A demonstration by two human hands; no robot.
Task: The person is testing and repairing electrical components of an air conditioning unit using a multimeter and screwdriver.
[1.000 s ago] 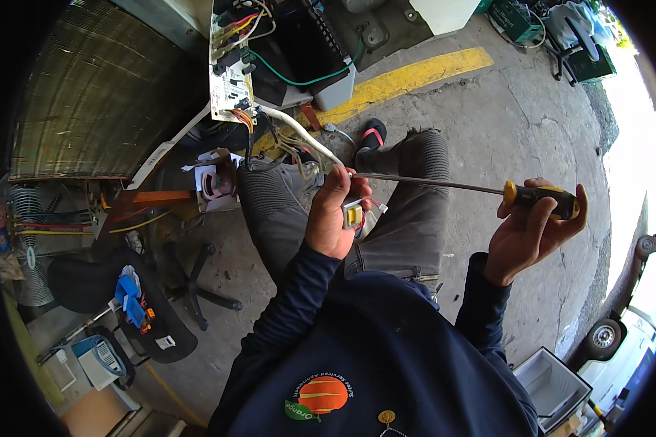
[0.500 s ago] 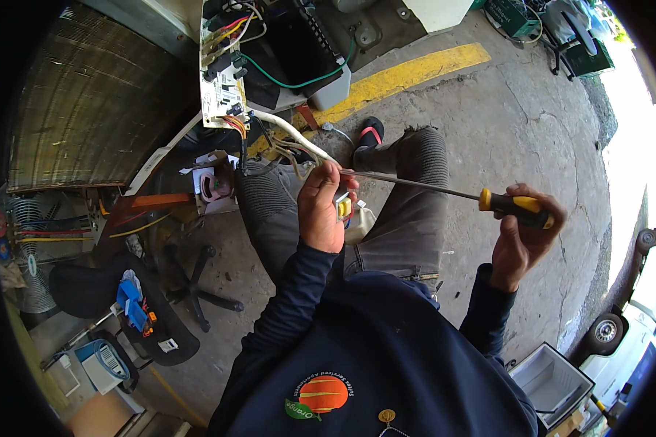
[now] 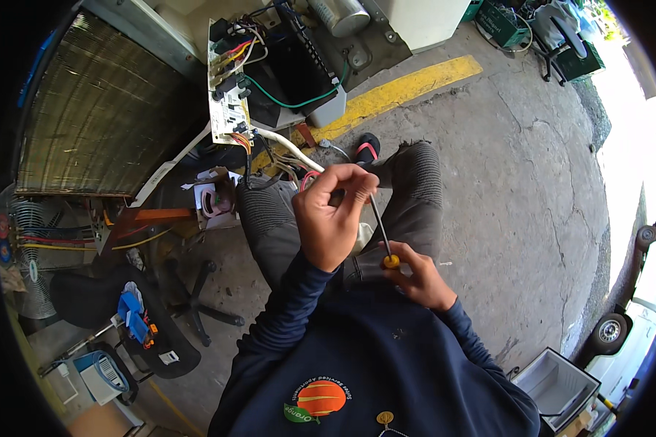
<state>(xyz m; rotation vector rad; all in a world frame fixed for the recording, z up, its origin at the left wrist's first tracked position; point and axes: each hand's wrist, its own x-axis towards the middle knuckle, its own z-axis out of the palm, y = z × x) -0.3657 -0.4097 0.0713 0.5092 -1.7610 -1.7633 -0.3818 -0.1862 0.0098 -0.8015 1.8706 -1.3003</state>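
My right hand [image 3: 421, 282] grips a screwdriver [image 3: 380, 227] by its yellow and black handle, near my lap. Its long metal shaft points up and away to the fingertips of my left hand [image 3: 329, 218]. There the left thumb and fingers are pinched together at the tip; what they hold is too small or hidden to make out. A thick white cable [image 3: 290, 146] and several thin wires run from a circuit board [image 3: 230, 109] toward the left hand and pass out of sight behind it. A whitish part [image 3: 364, 236] shows between my thighs, half hidden.
A large finned coil [image 3: 87, 109] stands at far left. Beyond the board lies an opened metal unit with a green wire [image 3: 284, 106]. A small open box [image 3: 215, 198] and a black chair seat [image 3: 149, 328] with blue items are at left, a white cooler box [image 3: 557, 386] at lower right.
The screwdriver has swung from pointing sideways to pointing away from me, as my right hand came in from the right to my lap. My left hand has turned, hiding the small yellow part.
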